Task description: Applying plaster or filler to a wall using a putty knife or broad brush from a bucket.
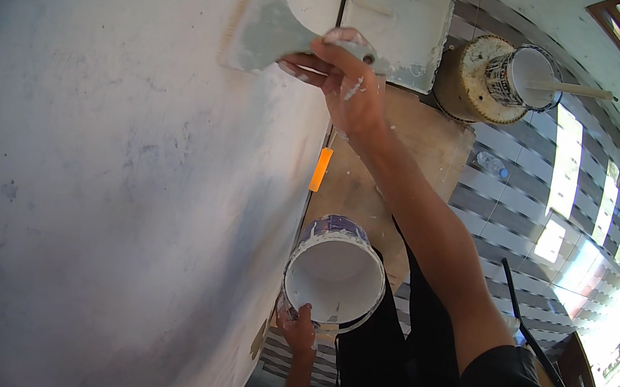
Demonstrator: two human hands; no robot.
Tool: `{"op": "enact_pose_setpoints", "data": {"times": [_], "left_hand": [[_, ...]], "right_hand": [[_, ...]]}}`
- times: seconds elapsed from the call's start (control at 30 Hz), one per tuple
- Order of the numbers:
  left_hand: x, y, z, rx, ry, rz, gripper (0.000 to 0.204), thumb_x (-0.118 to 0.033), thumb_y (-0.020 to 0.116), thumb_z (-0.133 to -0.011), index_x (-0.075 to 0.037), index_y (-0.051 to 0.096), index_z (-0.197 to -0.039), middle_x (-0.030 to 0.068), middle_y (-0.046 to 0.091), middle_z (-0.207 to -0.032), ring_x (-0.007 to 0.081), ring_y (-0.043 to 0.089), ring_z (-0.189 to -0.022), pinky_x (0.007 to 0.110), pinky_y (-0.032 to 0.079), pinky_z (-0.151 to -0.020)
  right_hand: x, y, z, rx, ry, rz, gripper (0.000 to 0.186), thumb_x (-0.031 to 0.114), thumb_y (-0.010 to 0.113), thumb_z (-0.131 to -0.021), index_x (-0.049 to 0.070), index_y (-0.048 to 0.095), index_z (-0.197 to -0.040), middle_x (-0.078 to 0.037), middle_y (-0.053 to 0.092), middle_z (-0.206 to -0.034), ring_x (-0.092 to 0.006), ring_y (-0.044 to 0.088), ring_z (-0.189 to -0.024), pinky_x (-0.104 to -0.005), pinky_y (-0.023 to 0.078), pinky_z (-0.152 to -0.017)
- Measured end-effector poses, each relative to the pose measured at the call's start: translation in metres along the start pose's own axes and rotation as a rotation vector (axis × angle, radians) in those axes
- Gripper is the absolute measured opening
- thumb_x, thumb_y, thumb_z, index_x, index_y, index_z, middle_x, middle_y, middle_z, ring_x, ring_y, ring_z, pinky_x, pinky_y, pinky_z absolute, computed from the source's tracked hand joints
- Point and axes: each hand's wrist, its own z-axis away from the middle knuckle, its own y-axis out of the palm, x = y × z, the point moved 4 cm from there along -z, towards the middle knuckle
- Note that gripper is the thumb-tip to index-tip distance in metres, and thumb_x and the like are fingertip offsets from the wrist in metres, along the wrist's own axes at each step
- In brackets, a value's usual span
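My right hand is closed round the handle of a wide, paint-coated brush. Its pale bristles press flat against the white wall, which shows faint grey smudges. White paint spots mark the hand. Lower down, my left hand grips a round paint bucket by its rim, the thumb hooked over the inner edge. The bucket is tilted so that its whitish inside faces up; how much paint it holds I cannot tell.
A paint-smeared rectangular tray lies against the wall. Beside it a drum bears a smaller paint bucket with a stick in it. A brown board, an orange object and a plastic bottle lie below.
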Motion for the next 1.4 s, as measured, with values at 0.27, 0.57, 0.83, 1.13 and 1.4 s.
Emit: {"op": "enact_pose_setpoints", "data": {"times": [0.27, 0.57, 0.83, 1.13, 1.4], "left_hand": [[-0.003, 0.006, 0.005, 0.01, -0.068, -0.108, 0.055, 0.001, 0.058, -0.07, 0.006, 0.052, -0.125, 0.0156, 0.059, -0.114, 0.0263, 0.058, -0.1, 0.034, 0.045, -0.091], [0.013, -0.001, 0.017, -0.016, -0.099, -0.093, 0.046, -0.008, 0.066, -0.076, 0.008, 0.056, -0.118, 0.0204, 0.058, -0.118, 0.0326, 0.058, -0.101, 0.041, 0.046, -0.09], [0.027, -0.007, 0.009, 0.02, -0.081, -0.178, 0.054, 0.003, 0.056, -0.073, 0.008, 0.048, -0.127, 0.0172, 0.058, -0.115, 0.0266, 0.057, -0.101, 0.034, 0.044, -0.091], [0.017, 0.018, 0.01, 0.004, -0.141, -0.069, 0.056, 0.003, 0.056, -0.074, 0.008, 0.046, -0.129, 0.0179, 0.055, -0.12, 0.0274, 0.056, -0.105, 0.035, 0.044, -0.093], [0.026, 0.009, 0.004, -0.007, -0.128, -0.152, 0.055, 0.004, 0.055, -0.075, 0.01, 0.046, -0.129, 0.0199, 0.055, -0.121, 0.028, 0.056, -0.106, 0.035, 0.045, -0.093]], "right_hand": [[-0.039, -0.105, 0.01, -0.218, 0.147, 0.201, 0.012, 0.003, 0.059, -0.088, 0.008, 0.054, -0.098, -0.013, 0.064, -0.094, -0.0321, 0.069, -0.088, -0.0453, 0.059, -0.084], [-0.009, 0.011, 0.005, -0.256, -0.047, 0.659, 0.004, 0.004, 0.063, -0.083, 0.002, 0.06, -0.083, -0.009, 0.065, -0.078, -0.0204, 0.067, -0.072, -0.0317, 0.058, -0.069], [0.034, -0.014, 0.012, -0.085, 0.033, 0.156, 0.006, 0.002, 0.061, -0.084, 0.0, 0.06, -0.089, -0.014, 0.067, -0.083, -0.0263, 0.07, -0.075, -0.0393, 0.06, -0.075], [-0.065, -0.161, 0.0, -0.283, 0.042, 0.288, 0.006, 0.0, 0.064, -0.081, 0.004, 0.062, -0.086, -0.012, 0.067, -0.082, -0.023, 0.068, -0.071, -0.0342, 0.059, -0.07], [-0.003, -0.055, 0.013, -0.174, 0.046, 0.115, 0.009, -0.001, 0.064, -0.08, 0.0, 0.058, -0.087, -0.014, 0.066, -0.084, -0.023, 0.068, -0.069, -0.0381, 0.059, -0.069]]}}
